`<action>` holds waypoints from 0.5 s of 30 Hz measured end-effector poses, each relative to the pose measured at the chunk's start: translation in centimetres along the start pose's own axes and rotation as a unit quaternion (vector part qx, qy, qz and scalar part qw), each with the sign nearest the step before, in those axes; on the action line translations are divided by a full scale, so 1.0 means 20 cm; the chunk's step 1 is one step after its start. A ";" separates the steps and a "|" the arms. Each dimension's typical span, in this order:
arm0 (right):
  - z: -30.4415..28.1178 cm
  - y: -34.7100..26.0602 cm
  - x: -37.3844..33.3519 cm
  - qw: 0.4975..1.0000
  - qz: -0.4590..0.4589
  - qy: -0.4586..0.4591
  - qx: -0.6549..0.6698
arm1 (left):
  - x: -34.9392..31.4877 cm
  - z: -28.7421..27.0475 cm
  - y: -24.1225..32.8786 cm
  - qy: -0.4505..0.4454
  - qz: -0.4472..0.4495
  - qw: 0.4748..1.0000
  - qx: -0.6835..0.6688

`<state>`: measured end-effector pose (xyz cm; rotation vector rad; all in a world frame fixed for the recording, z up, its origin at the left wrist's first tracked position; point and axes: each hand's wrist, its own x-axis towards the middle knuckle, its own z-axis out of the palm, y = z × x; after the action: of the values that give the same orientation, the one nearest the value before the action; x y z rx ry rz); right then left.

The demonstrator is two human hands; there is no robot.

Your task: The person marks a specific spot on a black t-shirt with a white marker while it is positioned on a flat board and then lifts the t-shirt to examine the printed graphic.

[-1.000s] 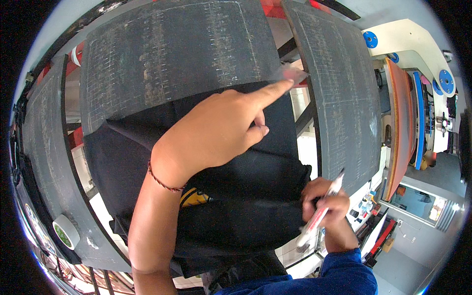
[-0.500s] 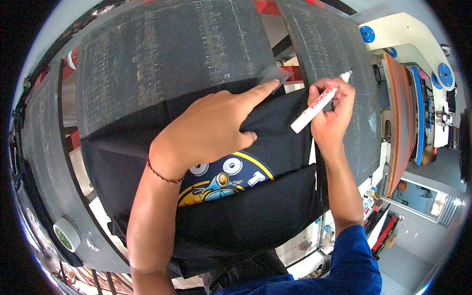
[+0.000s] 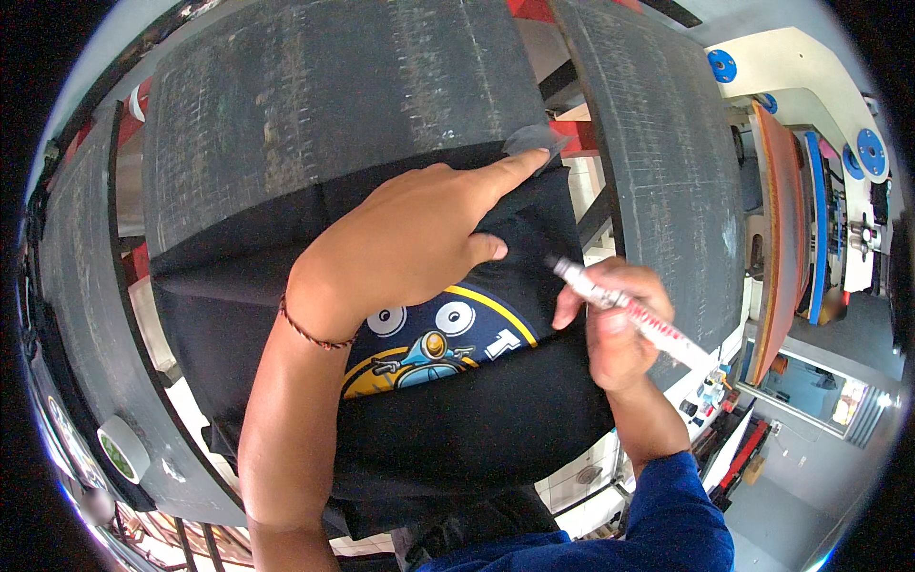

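A black cloth garment, folded over at the near side, lies over a grey board. Its round print of a blue scooter with a yellow rim is partly covered by my left hand and the fold. My left index finger stretches out onto a small piece of clear film at the garment's far right edge. That thumb stands apart, with nothing in the hand. My right hand grips a white marker pen with red lettering, its dark tip pointing left above the cloth. Motion blurs the pen slightly.
Large worn grey boards lie ahead, with another board across a gap at right. A white bowl with green contents stands at lower left. Machinery with blue round knobs stands at far right.
My right hand has moved nearer to me, off the right board, and the pen has turned so its tip points left over the cloth. My left hand stays on the film.
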<state>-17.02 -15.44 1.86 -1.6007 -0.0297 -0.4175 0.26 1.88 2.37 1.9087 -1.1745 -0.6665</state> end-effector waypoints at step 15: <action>0.06 0.11 -0.01 0.996 0.071 -0.019 -0.043 | 0.03 0.02 -0.02 0.019 0.003 1.000 -0.018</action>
<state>-16.37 -14.48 -0.42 -1.6840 0.0744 -0.2811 0.37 1.24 1.75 1.8793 -1.1368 -0.6414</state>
